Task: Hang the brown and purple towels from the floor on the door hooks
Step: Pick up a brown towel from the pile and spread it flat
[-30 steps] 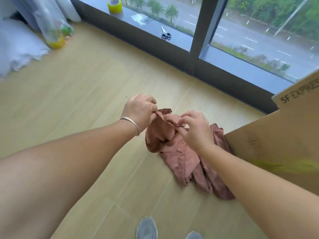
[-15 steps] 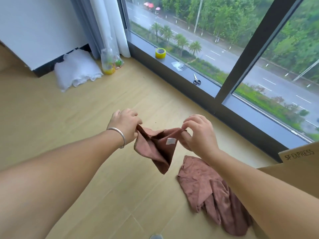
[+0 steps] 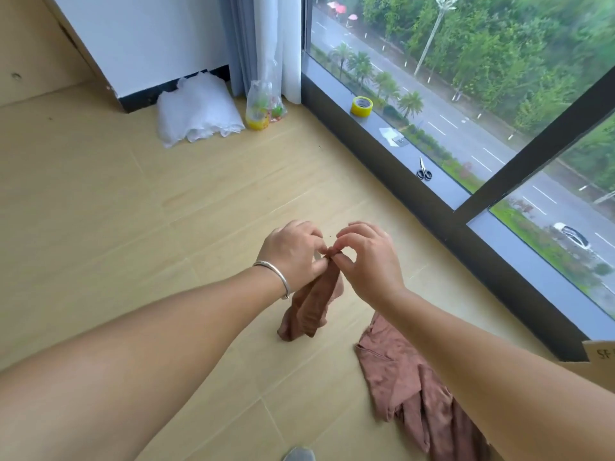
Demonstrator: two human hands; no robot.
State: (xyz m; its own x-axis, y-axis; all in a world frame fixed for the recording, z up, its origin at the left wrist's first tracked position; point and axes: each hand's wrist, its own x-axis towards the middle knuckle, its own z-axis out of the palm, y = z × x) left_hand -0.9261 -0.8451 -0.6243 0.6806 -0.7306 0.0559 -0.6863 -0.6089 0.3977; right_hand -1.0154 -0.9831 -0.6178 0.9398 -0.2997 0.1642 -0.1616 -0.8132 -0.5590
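Pinching together now, left hand (image 3: 293,252) and right hand (image 3: 366,257) bunch the lifted brown cloth towel (image 3: 312,304); its spread top edge has closed, ready for hanging.

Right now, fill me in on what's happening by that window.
A person stands over the wooden floor, pinching the top edge of a brown towel between the left hand and right hand, so that it hangs bunched below them. A second, reddish-brown cloth lies crumpled on the floor beside a cardboard box. No door hooks are in view, so nothing is hung yet.
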